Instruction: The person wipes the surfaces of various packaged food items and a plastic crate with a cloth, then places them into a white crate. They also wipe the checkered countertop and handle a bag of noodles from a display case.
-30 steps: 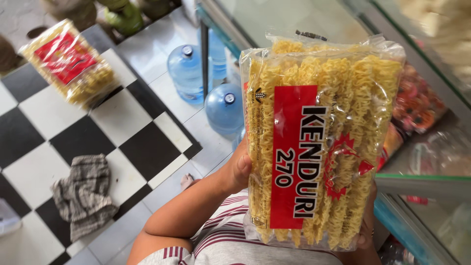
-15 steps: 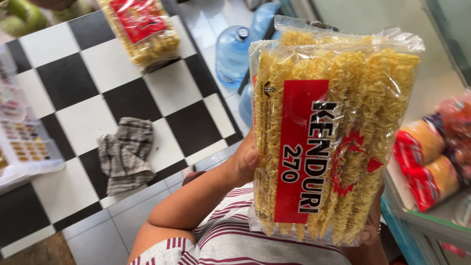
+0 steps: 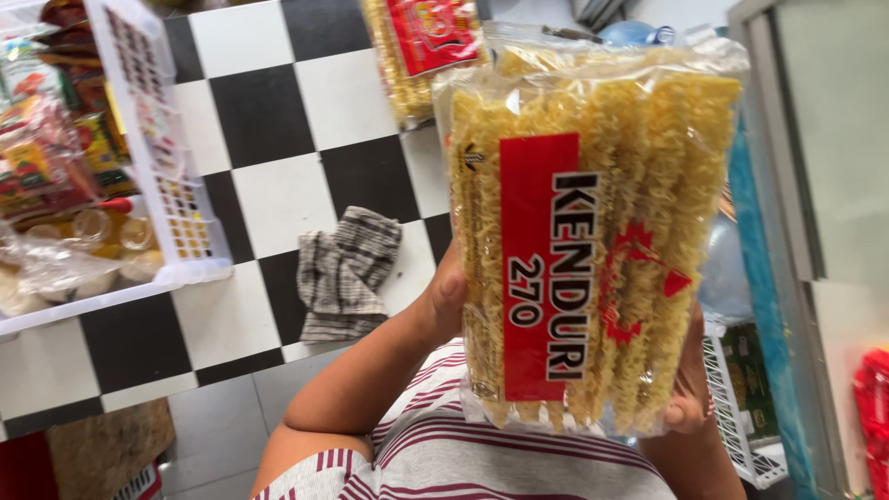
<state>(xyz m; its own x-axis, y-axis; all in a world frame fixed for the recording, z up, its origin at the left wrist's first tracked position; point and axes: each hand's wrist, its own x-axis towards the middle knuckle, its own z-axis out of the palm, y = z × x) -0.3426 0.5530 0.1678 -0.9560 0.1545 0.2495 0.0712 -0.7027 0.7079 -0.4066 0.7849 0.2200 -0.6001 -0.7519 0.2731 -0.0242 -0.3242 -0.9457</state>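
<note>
While you look down, the pack of dried noodles [image 3: 593, 241] fills the middle of the view, held upright in front of your chest. It's a clear plastic bag, tall and rectangular, packed with wavy yellow noodle strands running lengthwise. A red label band with dark and white print runs down the front, and a red emblem sits right of it. The plastic is crinkled and catches glare near the top seal.

Your left hand [image 3: 446, 298] clamps the pack's left edge, thumb on the front. Your right hand [image 3: 690, 393] holds the lower right corner, fingers wrapped around the edge; most of it is hidden behind the bag.

Below the pack: your striped shirt [image 3: 463, 454]. On the black-and-white checkered floor [image 3: 269, 111] lies a grey checked cloth [image 3: 344, 270]. A second noodle pack [image 3: 421, 51] lies further up. A white plastic basket [image 3: 157, 176] of packaged goods stands at left.
</note>
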